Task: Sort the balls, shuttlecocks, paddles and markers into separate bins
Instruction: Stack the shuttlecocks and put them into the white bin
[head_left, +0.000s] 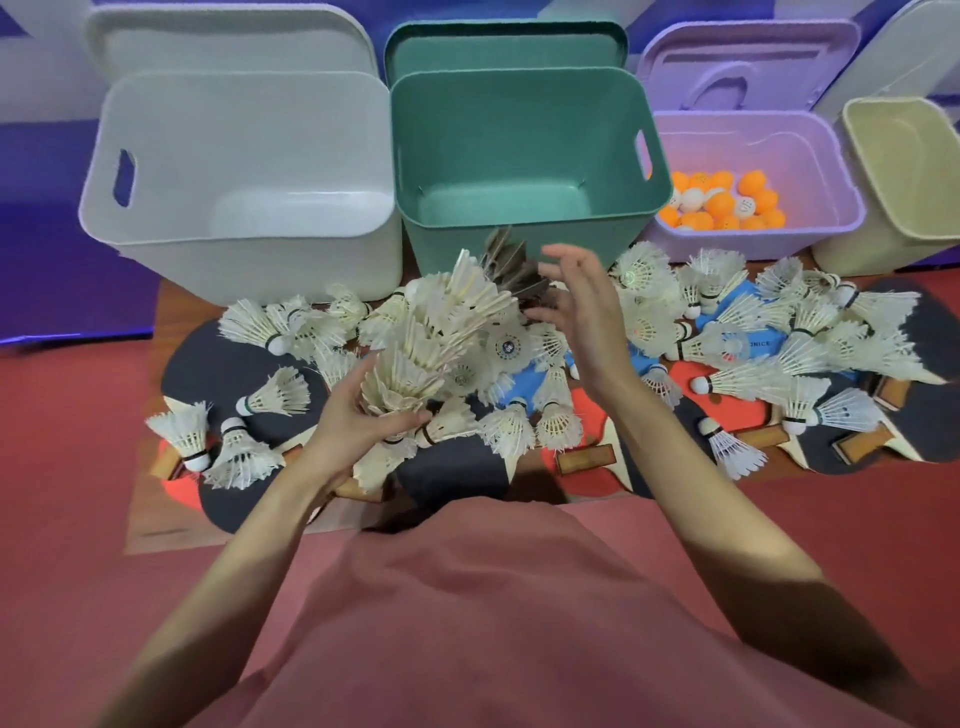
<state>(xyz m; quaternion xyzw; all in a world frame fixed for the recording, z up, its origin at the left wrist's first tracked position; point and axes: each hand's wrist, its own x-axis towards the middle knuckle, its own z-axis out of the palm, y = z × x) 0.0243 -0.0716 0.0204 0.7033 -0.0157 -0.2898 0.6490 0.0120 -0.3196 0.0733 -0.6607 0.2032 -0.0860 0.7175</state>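
While the green bin (524, 156) stands empty directly beyond the pile, the nested shuttlecock stack (436, 338) runs its long axis from near-left up to far-right, tip pointing at that bin's front wall. Left hand (358, 415) holds the stack's lower end, fingers curled round it. Right hand (582, 306) hovers wide, fingers spread, just beside the upper end and nearer the bin. Loose shuttlecocks (810, 353) lie over paddles (234, 358) on the floor.

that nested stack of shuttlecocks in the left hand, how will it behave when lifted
The shuttlecock stack probably weighs little, being all feathers. It curves above the left hand, so it may flop or slide apart. Its thin feathers look easy to crush.
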